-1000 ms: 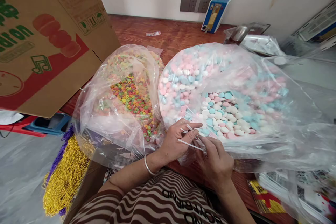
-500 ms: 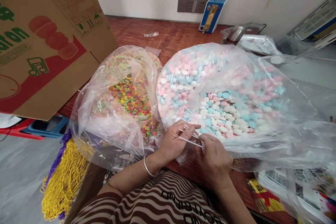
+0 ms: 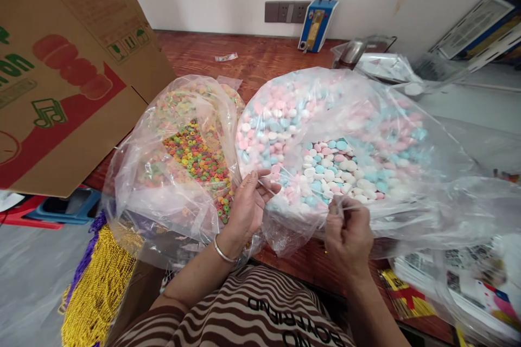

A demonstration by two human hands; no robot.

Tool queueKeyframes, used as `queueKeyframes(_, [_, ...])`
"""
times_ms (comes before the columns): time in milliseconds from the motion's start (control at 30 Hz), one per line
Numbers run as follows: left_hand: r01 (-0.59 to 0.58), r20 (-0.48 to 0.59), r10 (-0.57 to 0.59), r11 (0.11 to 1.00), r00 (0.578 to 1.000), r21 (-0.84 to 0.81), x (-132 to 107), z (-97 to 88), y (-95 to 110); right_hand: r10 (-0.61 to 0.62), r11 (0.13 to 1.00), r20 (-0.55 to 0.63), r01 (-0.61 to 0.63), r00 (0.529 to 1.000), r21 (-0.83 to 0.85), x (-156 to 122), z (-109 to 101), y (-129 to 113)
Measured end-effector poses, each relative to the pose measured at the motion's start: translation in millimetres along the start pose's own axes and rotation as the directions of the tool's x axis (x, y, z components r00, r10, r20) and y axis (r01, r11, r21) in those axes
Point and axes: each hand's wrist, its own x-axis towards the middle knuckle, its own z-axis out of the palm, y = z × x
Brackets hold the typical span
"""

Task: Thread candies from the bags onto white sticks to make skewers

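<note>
My left hand is in front of the gap between two clear plastic bags, thumb against the index finger on a thin white cord, the other fingers loosely curled. My right hand makes a fist at the front edge of the right bag, with a pale bit of the cord showing at the thumb. The middle stretch of the cord is hard to make out. In that bag lie flat round pink, blue and white pieces. The left bag holds small multicoloured rings.
A large printed cardboard box stands at the left. Gold bead strands hang below it. At the back of the wooden table are a blue device and a metal cup. Printed packets lie at front right.
My hands have moved apart from close together over the white cord, left hand to the left and slightly up, right hand to the right. The view has shifted slightly.
</note>
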Motion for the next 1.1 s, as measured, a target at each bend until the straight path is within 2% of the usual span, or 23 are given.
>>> queueKeyframes(33, [-0.009, -0.015, 0.008, 1.0, 1.0, -0.022, 0.5, 0.1, 1.5, 0.148, 0.98, -0.026, -0.144, 0.989, 0.137, 4.9, -1.6, -2.8])
queueKeyframes(67, [-0.004, -0.019, 0.004, 1.0, 1.0, -0.025, -0.2, 0.7, 2.7, 0.286, 0.918, -0.037, -0.263, 0.958, 0.296, 10.7, -2.3, -6.5])
queueKeyframes(100, [0.018, -0.01, -0.018, 1.0, 1.0, -0.008, -2.1, 1.5, 3.5, 0.398, 0.819, -0.028, -0.341, 0.917, 0.462, 17.0, -2.1, -10.8])
queueKeyframes(167, [0.135, 0.056, -0.14, 0.988, 0.989, 0.082, -8.8, 3.0, 3.1, 0.529, 0.573, 0.031, -0.384, 0.848, 0.724, 30.1, 0.8, -19.2])
queueKeyframes(200, [0.225, 0.107, -0.242, 0.963, 0.964, 0.15, -13.1, 3.3, 1.7, 0.557, 0.46, 0.077, -0.385, 0.827, 0.8, 36.1, 3.1, -22.7])
queueKeyframes(233, [0.32, 0.166, -0.36, 0.919, 0.918, 0.229, -17.7, 3.4, -0.7, 0.568, 0.364, 0.124, -0.383, 0.814, 0.849, 41.2, 5.5, -25.7])
queueKeyframes(300, [0.452, 0.268, -0.563, 0.808, 0.782, 0.379, -26.8, 3.5, -8.3, 0.569, 0.214, 0.193, -0.37, 0.8, 0.904, 47.9, 10.3, -30.5])
queueKeyframes(333, [0.471, 0.299, -0.615, 0.769, 0.73, 0.432, -31.1, 3.9, -13.2, 0.566, 0.157, 0.213, -0.357, 0.797, 0.921, 49.4, 12.5, -32.8])
queueKeyframes(367, [0.461, 0.32, -0.628, 0.757, 0.709, 0.463, -35.2, 5.0, -18.6, 0.559, 0.114, 0.224, -0.342, 0.798, 0.933, 49.8, 14.5, -35.5])
queueKeyframes(400, [0.433, 0.336, -0.611, 0.768, 0.717, 0.471, -39.1, 6.9, -24.2, 0.548, 0.094, 0.221, -0.322, 0.807, 0.942, 49.2, 16.1, -38.5])
queueKeyframes(433, [0.399, 0.35, -0.575, 0.793, 0.74, 0.46, -42.8, 9.4, -29.5, 0.528, 0.1, 0.204, -0.299, 0.824, 0.949, 47.8, 17.3, -41.8])
queueKeyframes(500, [0.35, 0.378, -0.504, 0.844, 0.777, 0.407, -49.6, 16.2, -38.2, 0.449, 0.197, 0.12, -0.228, 0.886, 0.954, 43.4, 17.9, -48.2])
queueKeyframes(567, [0.361, 0.407, -0.476, 0.872, 0.779, 0.329, -55.0, 23.3, -43.2, 0.318, 0.384, -0.009, -0.12, 0.948, 0.916, 37.8, 15.3, -52.0])
queueKeyframes(633, [0.394, 0.412, -0.464, 0.885, 0.784, 0.247, -57.3, 28.2, -43.6, 0.175, 0.595, -0.095, -0.029, 0.98, 0.803, 31.8, 9.4, -51.2])
queueKeyframes(667, [0.404, 0.406, -0.456, 0.89, 0.792, 0.211, -56.8, 29.5, -42.2, 0.111, 0.686, -0.105, 0.0, 0.988, 0.728, 28.5, 5.4, -49.1])
queueKeyframes(733, [0.405, 0.381, -0.427, 0.904, 0.82, 0.14, -52.6, 30.0, -36.2, 0.015, 0.809, -0.075, 0.031, 0.997, 0.586, 21.0, -3.1, -42.4])
queueKeyframes(833, [0.375, 0.327, -0.367, 0.926, 0.871, 0.041, -43.2, 29.1, -23.2, -0.1, 0.9, 0.04, 0.074, 0.994, 0.43, 6.9, -11.6, -32.2])
queueKeyframes(900, [0.363, 0.308, -0.342, 0.932, 0.888, -0.01, -40.2, 30.7, -16.6, -0.141, 0.928, 0.094, 0.099, 0.986, 0.359, -3.5, -10.5, -28.6])
queueKeyframes(1000, [0.381, 0.307, -0.347, 0.922, 0.886, -0.059, -44.0, 36.6, -17.1, -0.17, 0.931, 0.061, 0.14, 0.984, 0.337, -16.8, 1.2, -27.1])
queueKeyframes(1100, [0.45, 0.259, -0.42, 0.89, 0.87, -0.069, -47.6, 40.2, -24.7, -0.257, 0.929, 0.044, 0.234, 0.965, 0.287, -21.4, 12.6, -23.4])
